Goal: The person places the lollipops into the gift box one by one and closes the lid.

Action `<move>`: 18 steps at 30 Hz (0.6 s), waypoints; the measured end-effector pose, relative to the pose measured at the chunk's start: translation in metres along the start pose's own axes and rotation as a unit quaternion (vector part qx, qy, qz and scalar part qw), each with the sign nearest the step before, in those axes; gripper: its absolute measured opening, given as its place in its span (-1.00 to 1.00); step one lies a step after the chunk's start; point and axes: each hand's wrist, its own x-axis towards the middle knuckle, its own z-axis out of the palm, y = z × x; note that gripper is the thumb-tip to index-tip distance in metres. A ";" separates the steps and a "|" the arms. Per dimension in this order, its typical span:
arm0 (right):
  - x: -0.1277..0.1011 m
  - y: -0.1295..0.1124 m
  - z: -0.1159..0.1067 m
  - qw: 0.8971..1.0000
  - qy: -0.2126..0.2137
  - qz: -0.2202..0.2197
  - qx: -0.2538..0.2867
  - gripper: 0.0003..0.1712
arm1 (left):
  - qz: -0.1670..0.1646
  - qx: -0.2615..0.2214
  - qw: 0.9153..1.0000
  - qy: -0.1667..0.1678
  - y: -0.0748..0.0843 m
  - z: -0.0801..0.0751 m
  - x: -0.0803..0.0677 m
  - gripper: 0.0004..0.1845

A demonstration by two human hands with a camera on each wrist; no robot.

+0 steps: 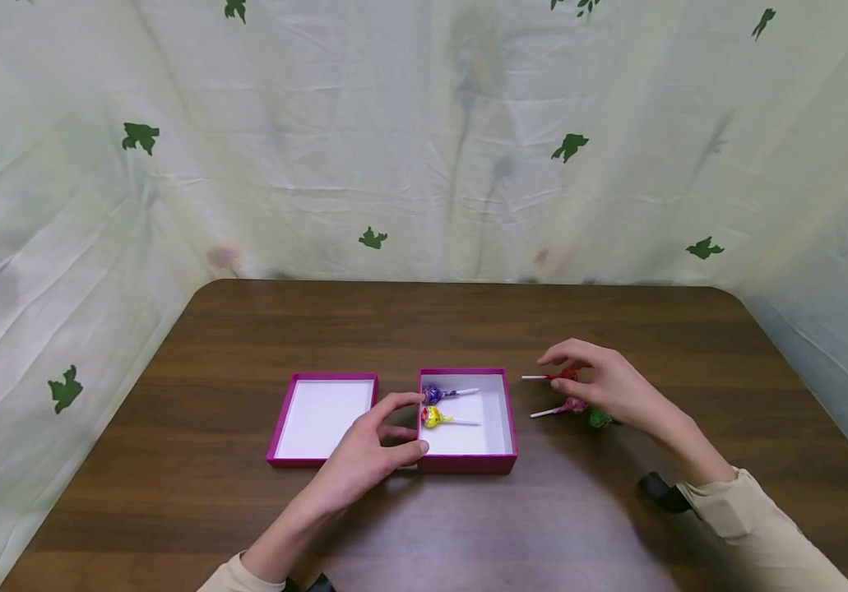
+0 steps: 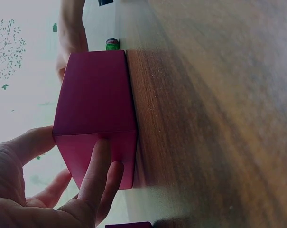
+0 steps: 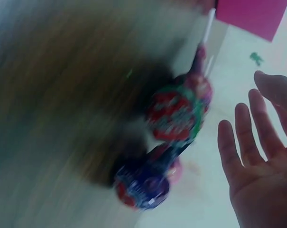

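A: Hands?
B: Left hand (image 1: pixel 364 460) grips the near left corner of the box (image 1: pixel 501 411), thumb on the rim, fingers on the outside wall. Right hand (image 1: pixel 609 386) is open, fingers relaxed, hovering over three loose lollipops (image 1: pixel 564 406) on the surface (image 1: pixel 616 526), holding none.

A: Pose?
B: Both forearms come in from the near edge.

A: Containers?
B: Box holds a purple lollipop (image 1: pixel 433 395) and a yellow lollipop (image 1: pixel 431 418). Lid (image 1: pixel 320 409) lies just left, upturned.
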 end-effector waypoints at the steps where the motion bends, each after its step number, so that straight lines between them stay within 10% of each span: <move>1: 0.000 0.003 -0.001 1.000 -0.004 0.003 -0.004 -0.60 | 0.000 0.000 1.000 0.000 0.000 0.000 0.000 -0.42; 18: 0.004 0.033 -0.012 0.994 -0.069 0.083 -0.031 -0.61 | -0.001 -0.001 1.000 0.003 0.000 0.001 -0.001 -0.42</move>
